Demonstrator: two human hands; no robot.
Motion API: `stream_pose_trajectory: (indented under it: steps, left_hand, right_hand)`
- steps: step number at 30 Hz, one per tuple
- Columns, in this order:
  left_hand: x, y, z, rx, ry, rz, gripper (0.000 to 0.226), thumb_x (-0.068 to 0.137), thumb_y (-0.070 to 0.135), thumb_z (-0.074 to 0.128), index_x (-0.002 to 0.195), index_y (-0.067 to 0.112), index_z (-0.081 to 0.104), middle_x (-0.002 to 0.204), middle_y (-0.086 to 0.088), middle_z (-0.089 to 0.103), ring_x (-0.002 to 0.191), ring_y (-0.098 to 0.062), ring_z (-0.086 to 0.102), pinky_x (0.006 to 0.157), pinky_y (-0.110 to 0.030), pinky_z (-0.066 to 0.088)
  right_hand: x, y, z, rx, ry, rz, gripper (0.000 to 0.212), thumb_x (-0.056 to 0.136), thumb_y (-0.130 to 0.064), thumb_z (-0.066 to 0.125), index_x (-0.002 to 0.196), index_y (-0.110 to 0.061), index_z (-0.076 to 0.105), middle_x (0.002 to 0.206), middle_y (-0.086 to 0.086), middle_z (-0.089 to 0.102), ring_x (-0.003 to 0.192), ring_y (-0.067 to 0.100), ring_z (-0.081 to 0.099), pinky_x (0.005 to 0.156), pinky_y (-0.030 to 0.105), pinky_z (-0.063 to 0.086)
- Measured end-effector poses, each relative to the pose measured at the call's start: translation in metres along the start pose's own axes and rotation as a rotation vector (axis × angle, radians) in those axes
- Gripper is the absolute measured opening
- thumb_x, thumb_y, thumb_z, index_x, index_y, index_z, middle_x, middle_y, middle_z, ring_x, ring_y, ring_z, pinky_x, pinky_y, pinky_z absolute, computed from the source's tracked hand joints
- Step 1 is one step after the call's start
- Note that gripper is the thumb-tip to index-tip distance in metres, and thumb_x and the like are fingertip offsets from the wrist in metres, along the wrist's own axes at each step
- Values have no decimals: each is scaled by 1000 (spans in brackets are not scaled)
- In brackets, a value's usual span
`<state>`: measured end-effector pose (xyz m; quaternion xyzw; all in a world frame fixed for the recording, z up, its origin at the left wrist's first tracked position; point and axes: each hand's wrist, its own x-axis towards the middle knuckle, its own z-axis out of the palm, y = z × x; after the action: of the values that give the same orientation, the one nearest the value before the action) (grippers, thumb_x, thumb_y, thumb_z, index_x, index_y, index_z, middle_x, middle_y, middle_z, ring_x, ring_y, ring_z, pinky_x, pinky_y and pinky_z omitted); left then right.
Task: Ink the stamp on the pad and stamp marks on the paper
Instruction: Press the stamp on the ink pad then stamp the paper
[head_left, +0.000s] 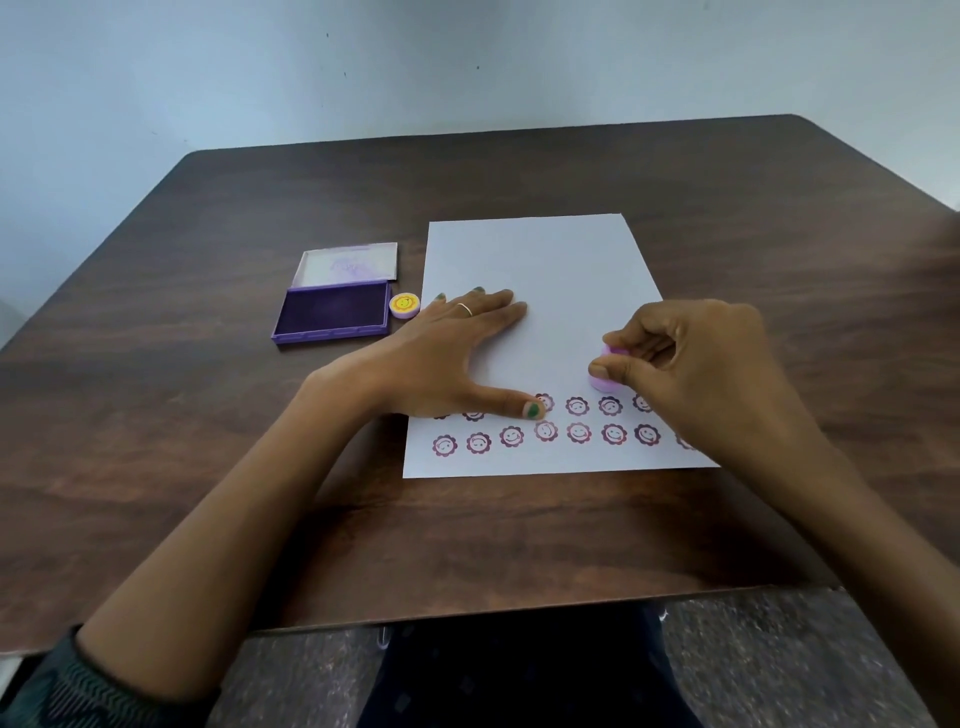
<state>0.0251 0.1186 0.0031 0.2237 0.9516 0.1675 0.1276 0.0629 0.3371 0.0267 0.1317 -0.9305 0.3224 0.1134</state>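
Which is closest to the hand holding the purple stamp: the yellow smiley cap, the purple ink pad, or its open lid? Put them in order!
From the right hand:
1. Yellow smiley cap, off the paper's left edge, nearest.
2. Purple ink pad, just left of the cap.
3. Open lid, behind the pad, farthest, though only a little beyond the pad.

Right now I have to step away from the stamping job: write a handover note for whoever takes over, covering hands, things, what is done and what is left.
Left hand: open, flat on the paper, pinning it to the table.
Right hand: grip shut on the pink stamp, held just above the upper row of marks; contact with the sheet cannot be told.
Ink pad: lid open, left of the paper. Yellow smiley cap sits between pad and paper.
Done: two rows of flower-face marks along the near edge, partly hidden by both hands.
Left: the rest of the sheet is blank; probably re-ink, then go on with a third row.
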Motion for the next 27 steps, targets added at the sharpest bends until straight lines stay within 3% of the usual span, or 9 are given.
stream_pose_trajectory:
  steps: [3,6,12,18,21,27]
  left_hand:
    - [0,0,0,-5,1,2,108,60,77,48,150,31,10,161,9,5,147,-9,-1,118,-35,-3]
    - [0,0,0,-2,-9,1,108,60,77,47,150,31,9,161,9,5,147,-10,-2,117,-35,-4]
    - [1,0,1,3,-5,3,107,62,76,49,150,30,10,161,9,5,147,-10,-1,119,-37,-2]
    - [1,-1,1,2,-7,3,109,60,78,47,150,31,9,161,10,4,147,-9,-2,116,-34,-5]
    - [1,-1,1,-3,-2,1,109,60,78,48,150,31,9,161,10,5,147,-9,-2,116,-33,-5]
    - [2,-1,2,-17,19,3,108,60,77,49,150,31,12,160,11,7,147,-9,0,114,-30,-5]
  right_hand:
    - [6,1,-3,4,-57,34,24,67,-25,79,85,-10,73,79,1,71,66,8,64,60,13,44]
    - [11,5,-9,79,-62,82,20,66,-28,79,80,-15,74,73,-6,70,63,2,62,57,15,45]
    - [8,24,-29,690,122,206,19,71,-26,76,80,-10,74,76,2,77,82,23,71,78,31,59]
    - [2,39,-27,1076,131,428,12,68,-20,72,72,-8,74,78,5,77,80,18,72,69,19,56]
    - [3,45,-24,1141,157,532,18,65,-22,72,77,-8,71,74,3,77,74,15,72,65,18,56]
    - [5,48,-22,1183,153,550,30,66,-22,71,88,-2,68,76,3,77,76,14,72,67,18,56]
